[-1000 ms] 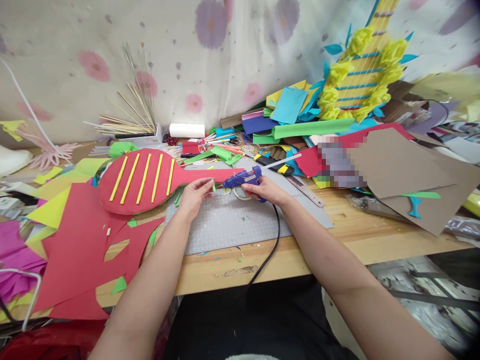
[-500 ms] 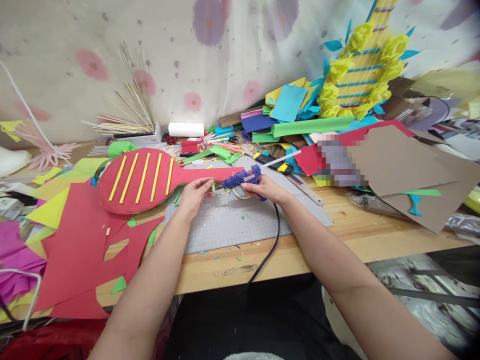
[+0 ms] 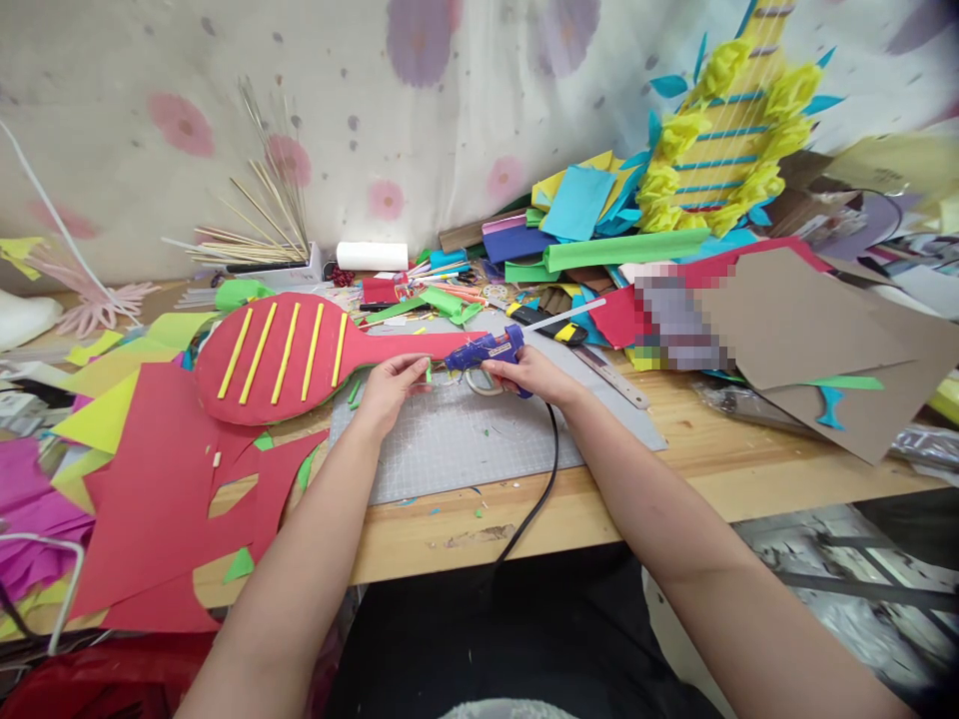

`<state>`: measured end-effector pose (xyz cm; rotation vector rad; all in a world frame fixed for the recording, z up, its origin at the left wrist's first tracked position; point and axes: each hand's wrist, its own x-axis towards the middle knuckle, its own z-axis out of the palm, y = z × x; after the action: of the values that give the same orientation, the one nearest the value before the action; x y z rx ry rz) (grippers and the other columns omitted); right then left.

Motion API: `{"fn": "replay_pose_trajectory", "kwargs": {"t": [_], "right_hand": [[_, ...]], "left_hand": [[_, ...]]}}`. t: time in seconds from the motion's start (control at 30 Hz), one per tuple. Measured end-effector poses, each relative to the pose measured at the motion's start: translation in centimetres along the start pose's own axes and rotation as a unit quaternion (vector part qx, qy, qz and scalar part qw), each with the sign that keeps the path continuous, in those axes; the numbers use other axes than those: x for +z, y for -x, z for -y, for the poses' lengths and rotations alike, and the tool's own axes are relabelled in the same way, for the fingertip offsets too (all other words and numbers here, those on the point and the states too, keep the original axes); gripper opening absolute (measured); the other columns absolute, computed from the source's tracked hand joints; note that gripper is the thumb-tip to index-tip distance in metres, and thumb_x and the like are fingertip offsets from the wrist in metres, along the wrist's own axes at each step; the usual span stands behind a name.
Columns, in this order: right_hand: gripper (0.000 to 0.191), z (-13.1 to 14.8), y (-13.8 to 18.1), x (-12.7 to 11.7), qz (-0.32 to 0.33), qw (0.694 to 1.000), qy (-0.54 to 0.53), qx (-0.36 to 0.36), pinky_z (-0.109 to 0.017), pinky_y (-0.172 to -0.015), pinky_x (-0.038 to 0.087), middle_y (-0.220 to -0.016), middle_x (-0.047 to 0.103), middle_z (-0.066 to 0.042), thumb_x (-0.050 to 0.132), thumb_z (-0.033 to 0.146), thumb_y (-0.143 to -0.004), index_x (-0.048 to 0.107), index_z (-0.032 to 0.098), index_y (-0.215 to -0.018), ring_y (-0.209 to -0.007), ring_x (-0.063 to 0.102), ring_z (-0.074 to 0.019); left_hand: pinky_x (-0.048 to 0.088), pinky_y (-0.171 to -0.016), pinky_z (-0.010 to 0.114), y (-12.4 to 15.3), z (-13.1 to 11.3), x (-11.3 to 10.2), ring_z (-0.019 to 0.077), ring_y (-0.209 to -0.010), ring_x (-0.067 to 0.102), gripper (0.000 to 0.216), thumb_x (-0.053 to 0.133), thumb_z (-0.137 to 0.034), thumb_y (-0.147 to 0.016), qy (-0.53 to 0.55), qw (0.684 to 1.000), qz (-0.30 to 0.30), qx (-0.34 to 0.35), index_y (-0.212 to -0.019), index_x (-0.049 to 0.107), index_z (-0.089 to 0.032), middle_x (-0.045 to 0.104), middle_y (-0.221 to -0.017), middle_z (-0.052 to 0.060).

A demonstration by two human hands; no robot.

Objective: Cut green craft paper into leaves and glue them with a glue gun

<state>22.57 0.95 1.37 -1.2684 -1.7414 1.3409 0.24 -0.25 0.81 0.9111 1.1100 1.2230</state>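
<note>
My right hand [image 3: 528, 376] is closed around a blue glue gun [image 3: 486, 351], whose nozzle points left at a small green strip [image 3: 429, 370]. That strip is pinched between the fingers of my left hand [image 3: 390, 390]. Both hands hover over the neck of a red paper guitar shape [image 3: 285, 352] with several yellow strips glued across its body. A clear glue stick [image 3: 565, 315] juts from the back of the gun, and its black cord [image 3: 535, 499] runs down over the table edge. Under the hands lies a grey cutting mat [image 3: 465, 439].
Red paper offcuts [image 3: 165, 499] and yellow-green sheets cover the left of the wooden table [image 3: 674, 469]. Coloured paper rolls and scraps [image 3: 591, 220] pile at the back, with a yellow paper guitar [image 3: 719, 150] leaning there. Brown cardboard [image 3: 809, 340] lies right; thin sticks [image 3: 262, 230] stand back left.
Almost nothing differs; the glue gun and my right hand have shifted very slightly, with the nozzle still at the green strip.
</note>
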Motion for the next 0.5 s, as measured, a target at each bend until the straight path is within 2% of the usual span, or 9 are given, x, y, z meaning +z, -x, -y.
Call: {"fn": "replay_pose_trajectory", "kwargs": {"t": [0.17, 0.5], "right_hand": [[0.047, 0.18, 0.03, 0.06, -0.008, 1.0, -0.001, -0.005, -0.027, -0.045, 0.028, -0.045, 0.044, 0.001, 0.059, 0.065, -0.067, 0.05, 0.021, -0.053, -0.043, 0.038, -0.0095], [0.046, -0.21, -0.22, 0.09, -0.019, 0.999, -0.014, -0.028, -0.027, -0.044, 0.029, -0.047, 0.044, 0.001, 0.058, 0.062, -0.071, 0.048, 0.021, -0.052, -0.043, 0.038, -0.0092]], "left_hand": [[0.049, -0.055, 0.025, 0.1, -0.11, 0.11, 0.0092, -0.059, 0.051, 0.038, 0.082, -0.035, -0.044, 0.005, 1.0, 0.0, -0.001, -0.072, 0.069, -0.015, 0.061, -0.066, 0.0], [0.048, -0.054, 0.026, 0.08, -0.05, 0.15, 0.0097, -0.057, 0.049, 0.034, 0.081, -0.035, -0.048, -0.013, 1.0, 0.002, -0.002, -0.072, 0.07, -0.014, 0.058, -0.062, 0.0]]}}
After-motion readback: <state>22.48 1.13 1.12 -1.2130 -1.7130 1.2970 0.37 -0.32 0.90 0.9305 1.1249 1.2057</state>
